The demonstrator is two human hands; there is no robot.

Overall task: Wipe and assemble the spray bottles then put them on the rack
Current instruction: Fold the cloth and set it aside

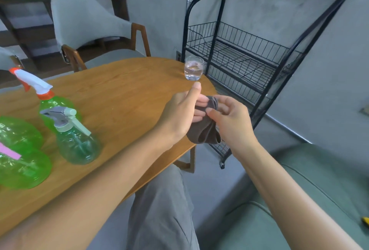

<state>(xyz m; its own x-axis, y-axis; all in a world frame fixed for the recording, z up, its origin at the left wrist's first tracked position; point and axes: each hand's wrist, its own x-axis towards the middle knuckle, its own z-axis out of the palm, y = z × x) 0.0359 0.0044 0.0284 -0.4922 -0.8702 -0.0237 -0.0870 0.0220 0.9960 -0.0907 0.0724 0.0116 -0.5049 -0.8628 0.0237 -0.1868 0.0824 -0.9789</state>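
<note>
**Cloth gathered, bottles waiting**

Grey walls and a black wire rack (239, 58) stand behind our oval wooden table (123, 94). Three spray bottles (76, 140) stand at its left, well apart from our hands. Our left hand (179, 112) and right hand (229, 118) both pinch the dark cloth (205, 132), fingers curled on it. We judge wiping is next: reach left for a bottle.

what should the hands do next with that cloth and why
Probably carry the dark cloth left to the nearest bottle, the pale green spray bottle, and start wiping. Both the left hand and right hand grip the bunched cloth above the table edge, touching no bottle, and the wire rack shows no bottles.
</note>
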